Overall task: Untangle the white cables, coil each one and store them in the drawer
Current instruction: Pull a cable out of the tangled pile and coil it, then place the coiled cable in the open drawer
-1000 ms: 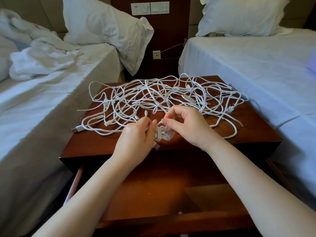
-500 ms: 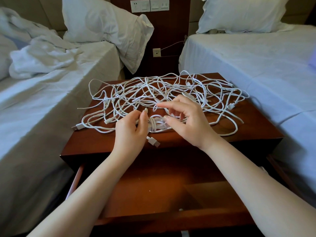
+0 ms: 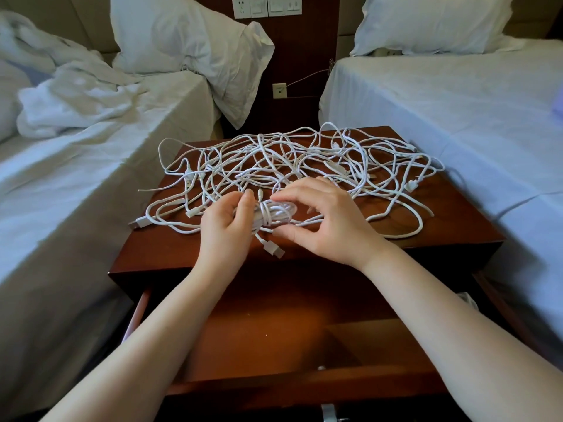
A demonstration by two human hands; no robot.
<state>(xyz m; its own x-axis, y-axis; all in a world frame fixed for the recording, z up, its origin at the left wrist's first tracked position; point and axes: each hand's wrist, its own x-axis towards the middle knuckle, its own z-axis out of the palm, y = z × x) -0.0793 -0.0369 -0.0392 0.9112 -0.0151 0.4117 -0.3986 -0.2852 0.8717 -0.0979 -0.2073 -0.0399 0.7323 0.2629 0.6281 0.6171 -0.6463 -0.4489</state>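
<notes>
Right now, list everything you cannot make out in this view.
Head view:
- Ends of the coil: covered by the left hand and right hand holding it.
- How many cables are in the tangle: the strands overlap too densely to count.
- Sides and front of the drawer: hidden by both forearms and the bottom edge.
- The purple thing: cut off by the right edge.

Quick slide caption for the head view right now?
The left hand and right hand hold a coiled white cable over the nightstand, the tangled white cables behind, the open drawer below.
</notes>
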